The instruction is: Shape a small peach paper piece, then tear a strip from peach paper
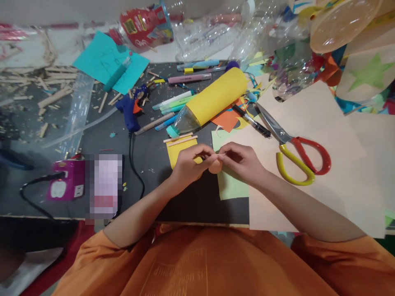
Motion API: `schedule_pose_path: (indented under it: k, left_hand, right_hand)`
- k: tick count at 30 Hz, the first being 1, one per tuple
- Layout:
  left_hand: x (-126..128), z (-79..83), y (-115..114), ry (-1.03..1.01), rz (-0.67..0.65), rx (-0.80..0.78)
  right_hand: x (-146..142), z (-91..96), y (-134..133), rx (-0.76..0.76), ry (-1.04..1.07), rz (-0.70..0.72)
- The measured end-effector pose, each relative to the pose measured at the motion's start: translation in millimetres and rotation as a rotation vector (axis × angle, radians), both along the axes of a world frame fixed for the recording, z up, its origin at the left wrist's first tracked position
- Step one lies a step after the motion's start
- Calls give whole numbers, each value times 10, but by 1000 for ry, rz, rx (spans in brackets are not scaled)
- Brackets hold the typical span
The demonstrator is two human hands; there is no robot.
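Fingers of the left hand point(189, 163) and the right hand point(241, 161) pinch together on a thin wooden stick point(217, 155), which lies level between them, its long axis running left to right. A small peach paper disc point(215, 166) hangs just under it, over the black work mat point(191, 201).

Above lies a clear plastic bottle point(212, 102) wrapped in yellow paper, seemingly empty, neck pointing lower left. Near the right hand, red-and-yellow scissors point(293, 150) rest on a peach paper sheet point(339, 176). A blue glue gun point(132, 109) lies to the left.
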State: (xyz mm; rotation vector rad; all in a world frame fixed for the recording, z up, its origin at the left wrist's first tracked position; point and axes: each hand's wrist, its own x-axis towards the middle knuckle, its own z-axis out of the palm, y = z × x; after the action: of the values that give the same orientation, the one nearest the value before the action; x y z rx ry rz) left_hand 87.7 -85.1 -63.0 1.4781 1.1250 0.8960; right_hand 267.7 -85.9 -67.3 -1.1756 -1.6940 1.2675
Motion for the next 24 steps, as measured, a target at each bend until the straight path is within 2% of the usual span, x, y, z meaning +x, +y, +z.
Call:
schedule_pose_path:
  k: [6, 13, 19, 24]
  left_hand:
    - [5, 23, -4, 14, 16, 26]
    - [2, 37, 38, 24, 91, -38]
    - [-1, 34, 27, 34, 18, -34]
    - [-14, 27, 41, 17, 55, -45]
  right_hand:
    - [-7, -11, 0, 13, 4, -10]
    - [-11, -3, 0, -78, 75, -123]
    - [8, 7, 10, -67, 31, -24]
    - [9, -3, 23, -89, 63, -60]
